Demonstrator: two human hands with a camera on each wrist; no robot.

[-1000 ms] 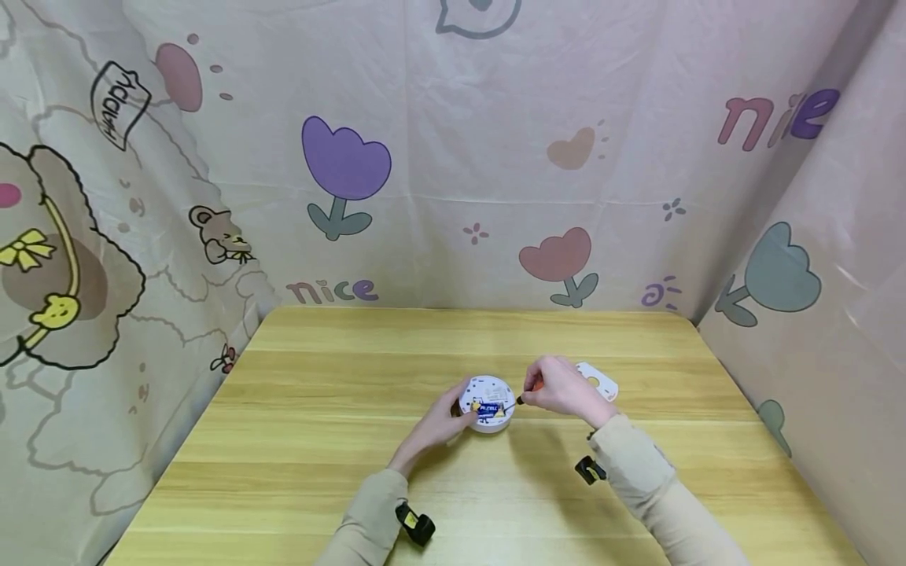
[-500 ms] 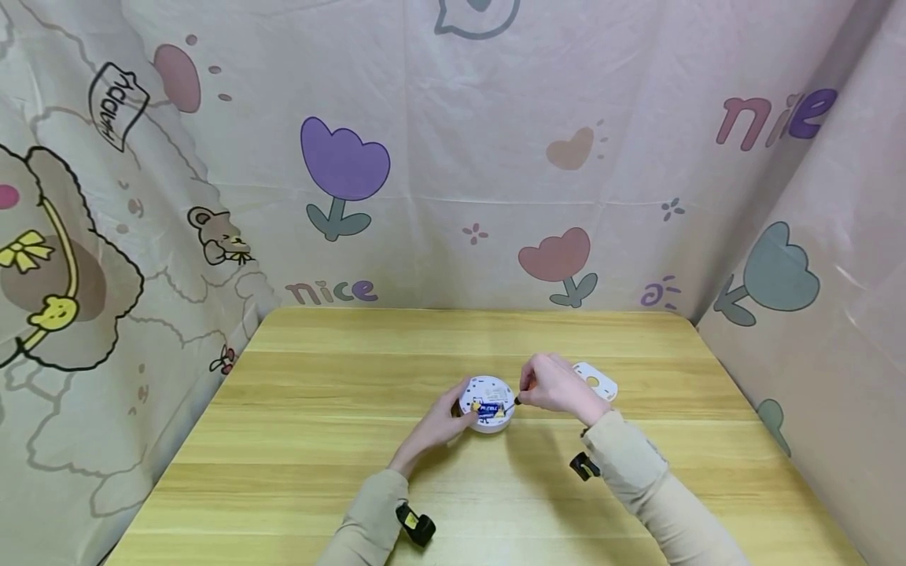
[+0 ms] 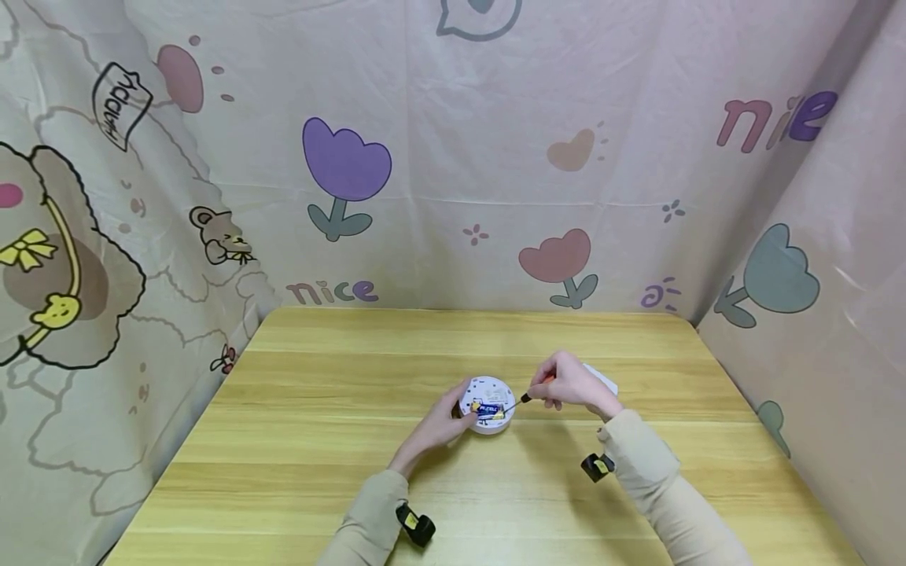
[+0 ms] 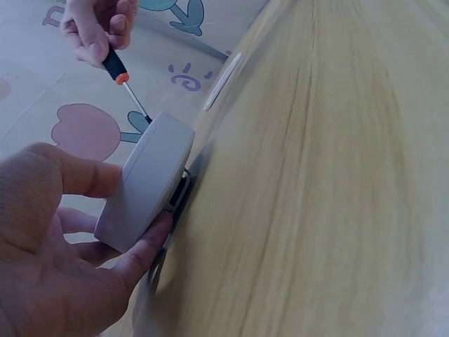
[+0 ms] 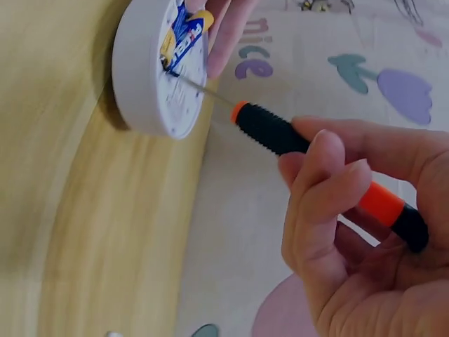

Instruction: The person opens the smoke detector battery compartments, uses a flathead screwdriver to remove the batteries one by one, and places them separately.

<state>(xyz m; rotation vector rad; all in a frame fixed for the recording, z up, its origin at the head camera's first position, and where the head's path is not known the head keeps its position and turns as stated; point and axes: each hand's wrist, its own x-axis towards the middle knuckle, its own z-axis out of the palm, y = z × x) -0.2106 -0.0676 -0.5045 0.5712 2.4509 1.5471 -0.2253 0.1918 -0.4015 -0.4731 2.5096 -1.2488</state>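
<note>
My left hand (image 3: 440, 420) holds a round white device (image 3: 488, 387) above the table, thumb on one face and fingers on the other. Blue-and-yellow batteries (image 5: 186, 35) sit in its open face. A screwdriver (image 5: 270, 130) with a black and orange handle is pinched by my right hand (image 3: 572, 383), its handle end lying toward the palm. The thin metal shaft slants to the device, and its tip is right at the end of a battery. In the left wrist view the device (image 4: 147, 182) stands tilted, with its batteries hidden.
A flat white plate (image 3: 602, 379) lies on the wooden table (image 3: 340, 440) behind my right hand, partly hidden by it. A printed curtain (image 3: 453, 173) hangs behind and at both sides. Each wrist carries a small black camera.
My right hand shifts slightly left, then back right, its fingers spreading more on the screwdriver handle. More of the white plate is covered now. The left hand and device stay in place.
</note>
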